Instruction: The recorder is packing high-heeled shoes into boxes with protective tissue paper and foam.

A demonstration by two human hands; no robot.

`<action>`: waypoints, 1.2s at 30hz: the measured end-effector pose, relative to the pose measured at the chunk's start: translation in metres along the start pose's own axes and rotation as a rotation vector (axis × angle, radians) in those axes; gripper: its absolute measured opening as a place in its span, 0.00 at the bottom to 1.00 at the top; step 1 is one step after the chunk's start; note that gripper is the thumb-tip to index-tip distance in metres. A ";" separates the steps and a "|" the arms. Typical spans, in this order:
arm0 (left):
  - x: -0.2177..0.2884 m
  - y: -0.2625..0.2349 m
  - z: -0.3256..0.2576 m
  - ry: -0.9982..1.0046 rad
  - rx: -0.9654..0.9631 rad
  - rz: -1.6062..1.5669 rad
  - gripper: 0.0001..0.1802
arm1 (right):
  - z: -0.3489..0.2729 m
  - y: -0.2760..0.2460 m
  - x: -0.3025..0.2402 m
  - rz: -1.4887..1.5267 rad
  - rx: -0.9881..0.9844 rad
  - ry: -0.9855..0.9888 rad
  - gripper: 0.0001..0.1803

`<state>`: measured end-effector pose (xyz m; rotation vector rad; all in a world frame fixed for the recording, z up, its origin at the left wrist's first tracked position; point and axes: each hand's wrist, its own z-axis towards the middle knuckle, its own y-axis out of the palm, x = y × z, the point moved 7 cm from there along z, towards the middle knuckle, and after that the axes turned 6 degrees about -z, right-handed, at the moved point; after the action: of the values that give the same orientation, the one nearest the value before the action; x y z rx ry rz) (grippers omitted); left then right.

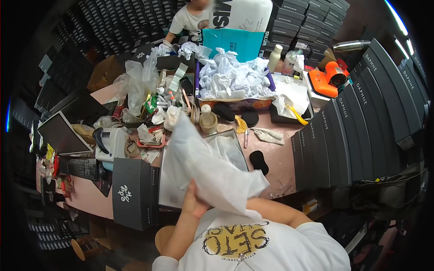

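monitor and keyboard: the monitor [65, 133] and keyboard [82, 167] sit at the far left, probably to keep the middle free for handwork.
dark box: this dark box [132, 192] lies by the near table edge, within easy reach, i'd guess.
open box: the open box [171, 190] lies under the white paper bundle [203, 162], which is lifted and slants across it.
left hand: the left hand [194, 204] is clamped on the bundle's lower edge, seemingly steadying loose paper.
right hand: behind the paper; i can't tell its grip, or whether the hands meet.
crumpled paper: heaped crumpled paper [233, 77] stands beyond, likely kept handy.
stacked boxes: upright dark boxes [332, 144] line the right, perhaps saving room.
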<state>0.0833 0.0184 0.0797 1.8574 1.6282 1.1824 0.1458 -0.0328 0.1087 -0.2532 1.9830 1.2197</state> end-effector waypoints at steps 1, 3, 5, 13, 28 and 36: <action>0.008 -0.004 0.004 0.073 0.016 -0.005 0.37 | 0.006 0.002 0.007 -0.028 -0.011 0.009 0.36; 0.038 -0.019 0.006 0.232 0.055 -0.012 0.35 | 0.007 -0.009 0.018 -0.042 -0.040 0.095 0.38; 0.075 -0.021 0.006 0.367 0.058 0.038 0.33 | -0.013 -0.032 0.041 -0.014 -0.035 0.240 0.39; -0.028 0.028 0.004 0.454 -0.149 0.879 0.34 | -0.063 -0.080 -0.014 0.222 0.141 -0.071 0.38; -0.101 -0.014 0.207 0.565 -1.286 2.562 0.16 | -0.106 -0.112 -0.036 -1.229 -0.171 0.564 0.32; -0.114 -0.019 0.188 1.005 -1.190 2.700 0.13 | -0.086 -0.105 -0.010 -1.429 -0.130 0.484 0.30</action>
<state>0.2249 -0.0421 -0.0781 -0.7968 1.7684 -1.6343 0.1639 -0.1602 0.0658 -1.7733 1.4043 0.3021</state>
